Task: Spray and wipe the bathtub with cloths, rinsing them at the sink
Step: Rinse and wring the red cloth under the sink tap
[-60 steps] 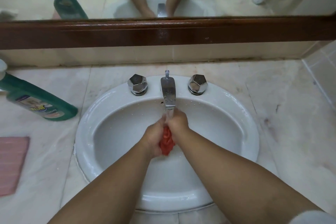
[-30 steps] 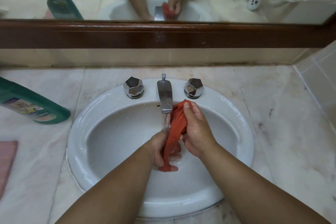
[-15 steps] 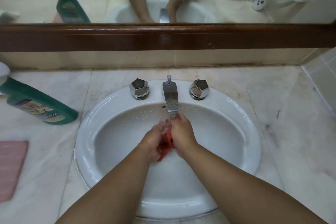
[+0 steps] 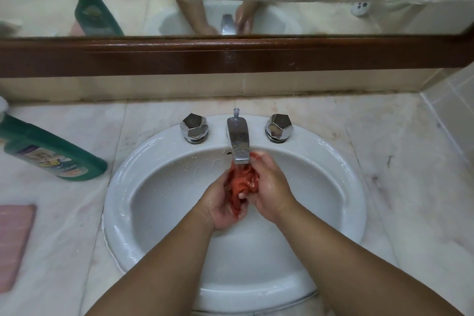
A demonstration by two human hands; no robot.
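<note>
Red cloth (image 4: pixel 241 182) bunched between both hands; fingers (image 4: pixel 256 161) clenched round it under the faucet (image 4: pixel 239 141).

Dim warm light, soft focus, wide-angle edge distortion

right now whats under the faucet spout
A bunched red cloth, gripped by the left hand and right hand, with water running onto it. The sink bottom below them is covered.

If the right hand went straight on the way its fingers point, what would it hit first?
Most likely the faucet spout: the right hand, gripping the red cloth, has its fingertips beside the spout's tip. Depth is unclear; passing under it, the hand would meet the back wall of the sink.
</note>
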